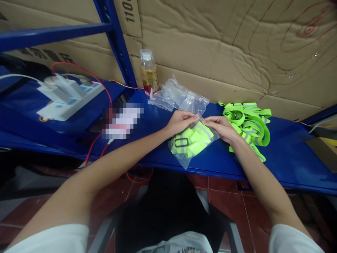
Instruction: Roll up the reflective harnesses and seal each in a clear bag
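A clear plastic bag [193,144] with a folded neon-green reflective strap inside lies on the blue shelf [284,154]. My left hand [180,121] pinches the bag's top edge from the left, fingers closed on it. My right hand [221,127] pinches the same edge from the right. The two hands nearly meet at the bag's mouth. A loose pile of neon-green reflective straps [249,123] lies just right of my right hand.
Empty clear bags [179,96] lie behind my hands, next to a plastic bottle [149,73]. A white power strip [67,98] with red wires sits at the left. Cardboard [237,45] lines the back. A blue upright post [116,42] stands left of the bottle.
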`<state>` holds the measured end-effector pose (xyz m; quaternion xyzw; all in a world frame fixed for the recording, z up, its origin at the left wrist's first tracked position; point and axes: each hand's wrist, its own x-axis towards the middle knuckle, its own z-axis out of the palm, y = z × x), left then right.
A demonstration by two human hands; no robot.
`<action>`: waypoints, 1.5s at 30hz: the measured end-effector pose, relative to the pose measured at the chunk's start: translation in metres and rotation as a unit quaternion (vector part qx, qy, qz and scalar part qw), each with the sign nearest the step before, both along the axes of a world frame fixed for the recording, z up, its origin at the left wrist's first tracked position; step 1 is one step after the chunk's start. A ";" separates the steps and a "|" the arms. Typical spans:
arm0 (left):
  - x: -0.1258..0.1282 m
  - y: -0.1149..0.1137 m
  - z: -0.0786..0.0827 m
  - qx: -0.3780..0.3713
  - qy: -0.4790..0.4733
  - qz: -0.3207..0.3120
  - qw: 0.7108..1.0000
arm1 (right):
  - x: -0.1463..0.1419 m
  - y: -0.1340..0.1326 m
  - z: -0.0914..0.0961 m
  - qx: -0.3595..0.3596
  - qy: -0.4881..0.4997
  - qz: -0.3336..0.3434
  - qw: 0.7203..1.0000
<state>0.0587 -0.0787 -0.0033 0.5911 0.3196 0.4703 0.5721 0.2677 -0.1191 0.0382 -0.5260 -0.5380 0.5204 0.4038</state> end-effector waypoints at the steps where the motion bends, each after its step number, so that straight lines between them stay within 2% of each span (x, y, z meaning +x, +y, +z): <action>1: 0.000 0.000 0.001 -0.004 -0.002 0.006 1.000 | -0.001 0.000 -0.001 0.005 0.000 -0.005 1.000; 10: 0.000 0.000 0.003 0.053 0.011 0.028 0.998 | -0.006 -0.001 -0.001 0.004 0.009 -0.015 1.000; 14: -0.001 0.001 0.004 0.032 0.009 0.011 0.999 | -0.006 -0.002 -0.004 0.011 0.007 -0.019 1.000; 22: -0.002 0.001 0.005 0.034 0.015 0.003 0.999 | -0.007 -0.002 -0.006 0.093 -0.015 -0.007 0.996; 27: -0.002 -0.001 0.009 0.020 0.012 -0.008 1.000 | -0.007 0.000 -0.005 0.091 -0.032 0.001 0.995; 32: -0.003 0.000 0.012 -0.001 0.004 0.029 1.000 | -0.003 0.002 -0.003 0.083 -0.052 -0.003 0.995; 37: -0.006 0.002 0.011 -0.030 0.067 -0.027 0.997 | -0.002 0.001 -0.005 0.108 -0.051 0.031 0.992; 40: -0.006 0.000 0.010 -0.017 0.049 -0.048 0.997 | -0.004 -0.001 -0.007 0.111 -0.044 0.046 0.992; 45: -0.005 -0.002 0.011 -0.003 0.017 -0.042 0.999 | -0.006 -0.001 -0.008 0.118 -0.039 0.038 0.992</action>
